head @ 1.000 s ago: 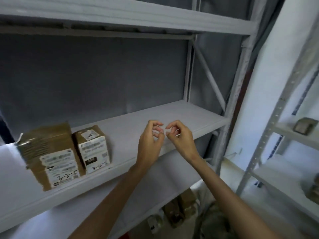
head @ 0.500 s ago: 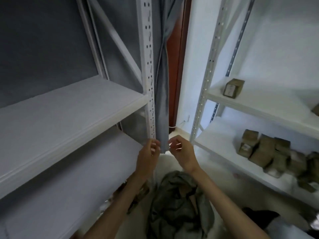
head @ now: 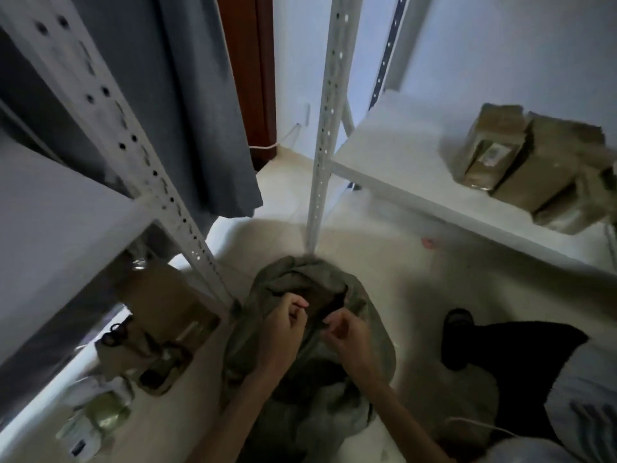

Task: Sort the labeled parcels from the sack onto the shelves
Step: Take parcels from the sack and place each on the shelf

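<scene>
Both hands have dropped from shelf height to the sack: left hand point(head: 283, 324) and right hand point(head: 345, 332), fingers curled, seem to pinch the sack point(head: 310, 332) mouth on the floor. That suggests another parcel is due out; beyond, sorted parcels point(head: 527, 162) sit on the right shelf point(head: 394, 162).

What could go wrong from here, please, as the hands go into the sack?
Both hands, left and right, are at the sack's floppy mouth; the cloth could fold over the opening and snag a parcel coming out. The sack sits against the shelf post, so a lifted parcel may knock it. Parcels on the floor beside the left upright crowd the left side, so a forearm could bump them.
</scene>
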